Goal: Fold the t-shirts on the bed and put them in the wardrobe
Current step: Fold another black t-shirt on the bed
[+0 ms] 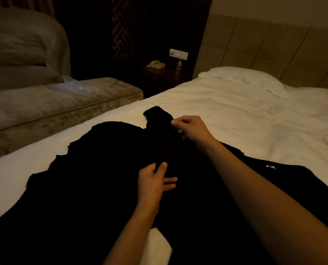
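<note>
A black t-shirt (94, 178) lies spread over the near part of the white bed (235, 119), and its folds are hard to tell apart in the dim light. A raised ridge of the black cloth runs between my hands. My left hand (155, 180) pinches the near end of that ridge between thumb and fingers, its other fingers stretched out over the cloth. Farther up the bed, my right hand (190, 129) pinches the cloth next to a bunched sleeve (157, 113). A small white label (271, 166) shows on the black cloth at the right.
A white pillow (243, 79) lies by the padded headboard (274, 46). A beige chaise (50, 106) with a plastic bag (77, 87) on it stands to the left of the bed. Between them is a dark nightstand (163, 77) with a telephone (156, 65) and a water bottle (179, 66).
</note>
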The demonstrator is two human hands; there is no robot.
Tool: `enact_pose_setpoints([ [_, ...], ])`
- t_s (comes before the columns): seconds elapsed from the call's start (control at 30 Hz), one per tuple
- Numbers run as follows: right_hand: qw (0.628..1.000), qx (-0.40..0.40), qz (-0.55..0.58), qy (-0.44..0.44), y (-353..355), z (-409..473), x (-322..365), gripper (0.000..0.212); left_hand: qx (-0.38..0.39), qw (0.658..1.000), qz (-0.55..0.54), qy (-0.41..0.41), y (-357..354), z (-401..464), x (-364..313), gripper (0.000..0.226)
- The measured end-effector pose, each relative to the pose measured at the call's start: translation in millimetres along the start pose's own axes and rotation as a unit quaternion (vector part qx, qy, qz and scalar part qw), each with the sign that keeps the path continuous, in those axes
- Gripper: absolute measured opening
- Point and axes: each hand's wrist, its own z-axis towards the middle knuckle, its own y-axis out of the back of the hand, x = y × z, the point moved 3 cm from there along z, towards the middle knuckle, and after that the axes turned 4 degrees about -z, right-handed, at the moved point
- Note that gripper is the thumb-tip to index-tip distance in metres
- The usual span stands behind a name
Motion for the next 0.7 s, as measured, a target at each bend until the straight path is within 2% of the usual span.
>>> enact_pose_setpoints([
  [0.07,1.0,0.028,-0.009,-0.009,-2.9,11.7,-2.1,0.005,-0.014,0.999,-0.009,-0.027,4.3,1.9,-5.1,0.013],
  [0.13,0.997,0.049,-0.055,-0.009,-8.4,22.8,-7.7,0.015,-0.021,0.999,0.01,-0.047,6.1,2.8,-6.6,0.013],
  [0.3,0.951,0.125,-0.279,0.037,-36.9,39.4,-25.8,0.039,-0.043,0.998,0.03,-0.019,11.9,10.8,2.3,0.019],
  [0.4,0.955,0.137,-0.261,0.045,-43.3,40.4,-35.0,0.038,-0.037,0.999,0.02,-0.002,14.5,11.5,4.9,0.022],
  [0.47,0.958,0.149,-0.242,0.047,-43.1,41.5,-38.0,0.027,-0.032,0.999,0.024,0.002,15.2,11.8,4.8,0.023],
  [0.53,0.956,0.162,-0.237,0.055,-42.8,43.3,-36.3,0.008,-0.024,0.999,0.025,0.004,16.4,11.9,4.3,0.025],
  [0.57,0.957,0.162,-0.231,0.064,-42.0,43.7,-33.1,0.006,-0.019,1.0,0.025,0.005,17.0,11.8,4.3,0.025],
  [0.63,0.965,0.138,-0.205,0.083,-39.4,44.9,-25.6,0.016,-0.01,1.0,0.022,0.003,17.6,9.9,2.6,0.024],
  [0.7,0.979,0.079,-0.164,0.096,-36.3,45.9,-20.7,0.02,-0.013,1.0,0.013,-0.003,18.1,9.4,1.1,0.024],
])
